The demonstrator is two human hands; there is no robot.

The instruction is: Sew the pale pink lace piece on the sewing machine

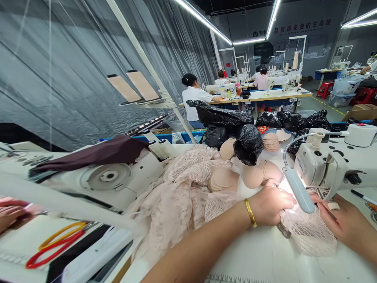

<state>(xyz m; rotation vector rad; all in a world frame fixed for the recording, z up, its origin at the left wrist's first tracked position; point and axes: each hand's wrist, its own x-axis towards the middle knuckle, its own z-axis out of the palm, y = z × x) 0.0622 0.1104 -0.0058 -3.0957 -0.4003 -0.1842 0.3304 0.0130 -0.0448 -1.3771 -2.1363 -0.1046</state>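
1. Two hands work at the sewing machine (pixel 330 165) near the right edge of the bench (pixel 265 255). The left hand (pixel 272 204) is curled shut, pinching the lace fabric (pixel 309 236) just under the machine's lamp (pixel 297 190); a gold bangle (pixel 250 212) sits on that wrist. The right hand (pixel 343 222) lies on the other side of the lace, fingers bent onto it, with a strip of tape on one fingertip.
2. I judge the step in hand to be feeding lace under the needle, which is hidden behind the lamp. The next move seems to call for both hands keeping the mesh flat and taut while easing it along together, with fingertips held off the needle line.
3. One lace piece lies at the needle; one larger heap of pale lace (pixel 182 188) spreads toward the middle of the bench.
4. Foam cups (pixel 224 179): about four lie loose beside the heap, and one stack (pixel 271 142) stands toward the far edge; the exact number in it cannot be told.
5. Two thread cones (pixel 134 87) sit on the stand above the left side.
6. Two pairs of scissors (pixel 55 245), one red-handled and one yellow, lie at the near left corner.
7. Several black bags (pixel 249 143) crowd the far edge.
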